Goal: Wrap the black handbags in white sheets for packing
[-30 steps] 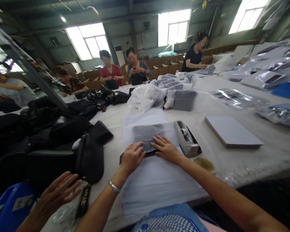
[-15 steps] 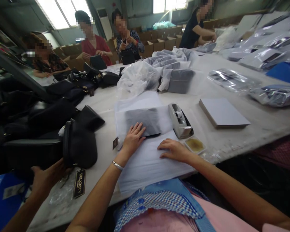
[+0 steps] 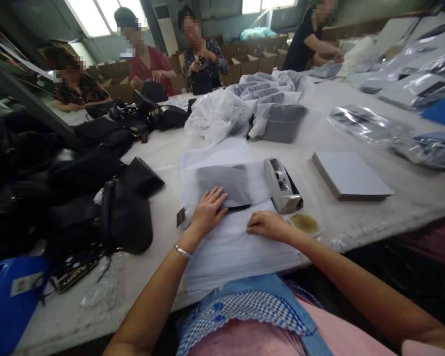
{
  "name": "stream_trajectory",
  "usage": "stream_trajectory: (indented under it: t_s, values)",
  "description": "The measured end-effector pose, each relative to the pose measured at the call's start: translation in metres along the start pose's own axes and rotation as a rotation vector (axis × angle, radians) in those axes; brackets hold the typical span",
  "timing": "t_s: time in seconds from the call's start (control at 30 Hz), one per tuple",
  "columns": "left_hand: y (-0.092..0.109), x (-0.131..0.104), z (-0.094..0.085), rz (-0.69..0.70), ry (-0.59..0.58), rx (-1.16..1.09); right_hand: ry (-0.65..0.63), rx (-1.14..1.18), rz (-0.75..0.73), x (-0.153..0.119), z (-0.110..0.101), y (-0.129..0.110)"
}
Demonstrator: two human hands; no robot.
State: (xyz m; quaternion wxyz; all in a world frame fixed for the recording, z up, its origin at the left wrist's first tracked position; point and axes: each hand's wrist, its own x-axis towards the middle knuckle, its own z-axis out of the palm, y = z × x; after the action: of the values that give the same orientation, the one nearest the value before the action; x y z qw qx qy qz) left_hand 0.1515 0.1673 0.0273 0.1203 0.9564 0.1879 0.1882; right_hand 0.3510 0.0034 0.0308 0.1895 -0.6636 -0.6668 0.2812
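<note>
My left hand [image 3: 209, 210] lies flat with its fingers stretched over a dark flat item [image 3: 224, 179], which shows grey through a sheet of thin white paper. A dark edge of the item sticks out below the sheet, and a small tag [image 3: 181, 217] lies at its left. On the stack of thin white paper [image 3: 241, 257] nearer to me, my right hand [image 3: 269, 226] has its fingertips pinched together at the top sheet. To the right of the wrapped item stands a tape dispenser [image 3: 284, 188]. A small dish with a yellowish pad [image 3: 304, 222] is beside my right wrist.
Black handbags [image 3: 128, 217] are heaped at the left, behind a blue container [image 3: 15, 296]. White cards [image 3: 350, 173] are stacked at the right, with plastic-wrapped packages [image 3: 367, 121] beyond. Crumpled white wrapping [image 3: 222, 116] lies ahead. Several people work across the table.
My right hand's fingers have drawn together on the paper, while my left hand stays on the item. Another person's hand at the left has gone from view, and the handbag tag there has shifted.
</note>
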Motion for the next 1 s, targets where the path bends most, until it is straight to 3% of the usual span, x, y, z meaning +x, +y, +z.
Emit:
stream_trajectory:
  t_s: [0.13, 0.23, 0.37, 0.47, 0.57, 0.7, 0.83, 1.0]
  values:
    - [-0.005, 0.007, -0.022, -0.071, -0.061, -0.179, 0.102, 0.053, 0.041, 0.004, -0.017, -0.008]
    - [-0.012, 0.016, -0.046, -0.147, -0.178, -0.328, 0.203, 0.081, 0.062, 0.012, -0.031, -0.016]
    - [-0.010, 0.019, -0.065, -0.123, -0.354, -0.291, 0.298, -0.001, 0.040, 0.025, -0.046, -0.025]
    - [0.003, 0.008, -0.057, -0.052, -0.330, -0.129, 0.365, -0.079, 0.027, 0.028, -0.050, -0.030]
    - [0.016, -0.009, -0.035, -0.040, -0.208, 0.029, 0.408, -0.177, 0.008, 0.023, -0.046, -0.036]
    - [0.025, -0.024, -0.014, -0.095, -0.102, 0.147, 0.412, -0.350, -0.165, 0.016, -0.026, -0.043]
    - [0.026, -0.029, -0.012, -0.064, -0.087, 0.200, 0.393, -0.500, -0.219, 0.025, -0.006, -0.037]
    - [0.019, -0.040, -0.013, -0.047, -0.066, 0.265, 0.417, -0.558, -0.255, 0.037, 0.004, -0.011]
